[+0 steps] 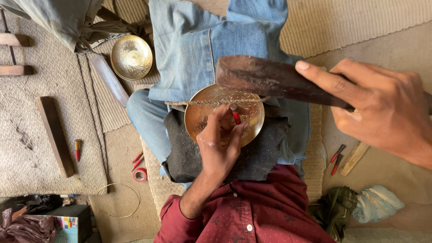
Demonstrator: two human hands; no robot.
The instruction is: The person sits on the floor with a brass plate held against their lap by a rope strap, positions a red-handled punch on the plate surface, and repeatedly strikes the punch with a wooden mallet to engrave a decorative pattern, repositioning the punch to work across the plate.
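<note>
A round brass plate [204, 105] with an engraved pattern lies on a dark cloth [184, 153] over my jeans-clad lap, held by a twisted cord [180, 103] across its top. My left hand [219, 139] rests on the plate and pinches a small red-wrapped chisel [235, 114], its tip down on the metal. My right hand [382, 108] grips a dark wooden mallet [270, 78], raised just above the chisel's head.
A second brass bowl [131, 57] sits on the woven mat at upper left. A wooden bar [55, 136], a small red-tipped tool [78, 149], red tape [140, 174], a wire loop [119, 200], spare red chisels [336, 158] and crumpled cloths [355, 206] lie around.
</note>
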